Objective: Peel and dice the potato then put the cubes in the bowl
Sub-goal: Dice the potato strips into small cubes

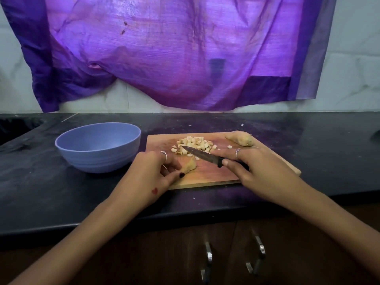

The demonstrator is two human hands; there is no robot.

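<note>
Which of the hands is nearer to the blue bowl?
Left. The left hand holds a potato piece just right of the blue bowl; the right hand grips the knife farther right.

I note dim, violet-tinted light filtering through the backlit purple cloth (164, 52); countertop (308, 161) dark, frame edges bowed, detail soft.
</note>
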